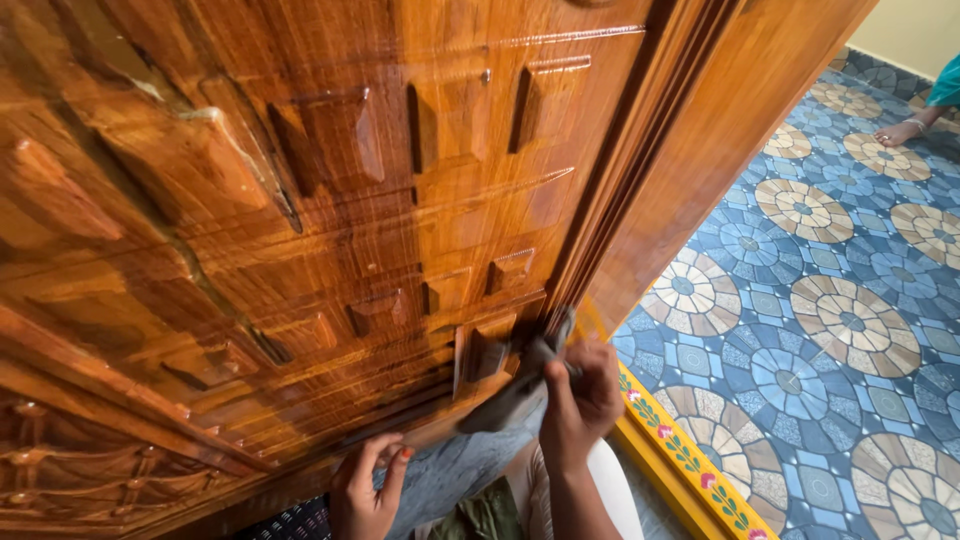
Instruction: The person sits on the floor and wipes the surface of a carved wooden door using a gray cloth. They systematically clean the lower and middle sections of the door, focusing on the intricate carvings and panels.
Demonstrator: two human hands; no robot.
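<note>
Right hand [583,395] grips grey cloth [520,385] against carved wooden door [330,200]; left hand [365,490] loosely curled, empty; patterned floor [830,330] beside.

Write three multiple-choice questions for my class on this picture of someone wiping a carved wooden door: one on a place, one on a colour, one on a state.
1. Where does the cloth touch the door?
A. Low, by its right edge
B. At the top
C. On the floor

2. What is the main colour of the floor tiles?
A. Red
B. Blue
C. White

3. What is the right hand doing?
A. Hanging free
B. Lying flat on the tiles
C. Gripping the cloth

Answers: 1 A, the cloth sits on a low panel beside the frame. 2 B, blue surrounds the round patterns. 3 C, its fingers close round the cloth; the left hand rests at the door's lower edge.
</note>
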